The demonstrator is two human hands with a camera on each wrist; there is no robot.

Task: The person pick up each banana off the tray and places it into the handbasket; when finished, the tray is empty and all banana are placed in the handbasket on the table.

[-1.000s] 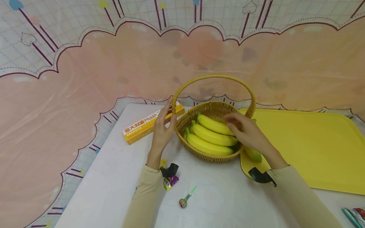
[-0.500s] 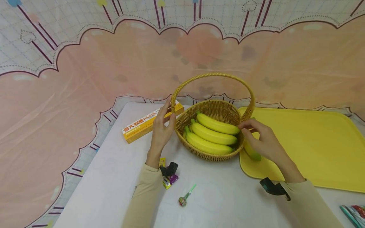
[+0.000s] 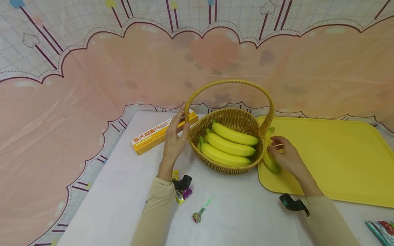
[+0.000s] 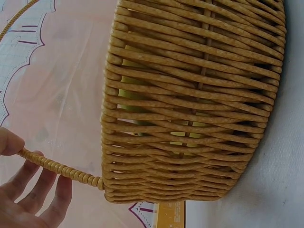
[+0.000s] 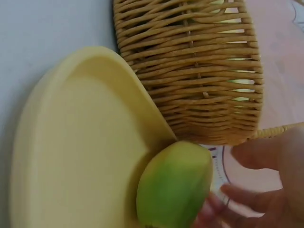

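A woven wicker basket with a tall arched handle stands mid-table, several yellow bananas lying inside. At its left side, my left hand holds the lower handle between thumb and fingers, also visible in the left wrist view. Right of the basket, one banana with a green tip lies at the yellow tray's left edge. My right hand is at this banana, thumb apart from it and fingertips beside its far side; the right wrist view does not settle whether they touch.
Behind the left hand lies a pasta box. Small candy packets and a lollipop lie in front of the basket. A colourful packet sits at the lower right. A patterned cloth hangs behind the table.
My right hand has moved out of the basket, to the right and down, over to the banana on the tray. The left hand stays at the handle.
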